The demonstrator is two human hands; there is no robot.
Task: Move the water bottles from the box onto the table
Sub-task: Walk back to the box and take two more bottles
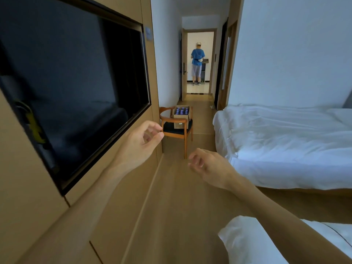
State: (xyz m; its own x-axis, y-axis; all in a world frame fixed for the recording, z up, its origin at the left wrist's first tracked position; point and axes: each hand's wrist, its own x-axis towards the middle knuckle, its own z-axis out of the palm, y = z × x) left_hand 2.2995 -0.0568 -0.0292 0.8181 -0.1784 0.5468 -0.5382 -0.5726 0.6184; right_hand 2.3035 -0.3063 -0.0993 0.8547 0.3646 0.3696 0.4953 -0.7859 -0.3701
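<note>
A brown cardboard box (181, 121) stands on the dark seat of a wooden armchair (178, 130) some way ahead, by the left wall. Several water bottles (182, 111) with blue caps stand upright inside it. My left hand (142, 142) is raised in front of me, fingers loosely curled and apart, holding nothing. My right hand (206, 165) is lower and to the right, also held out with nothing in it. Both hands are well short of the chair. No table is in view.
A large dark TV screen (76, 88) is set into the wood wall on the left. White beds (285, 145) line the right side, another bed corner (247, 242) near me. A wood-floor aisle runs ahead to a doorway where a person (197, 63) stands, back turned.
</note>
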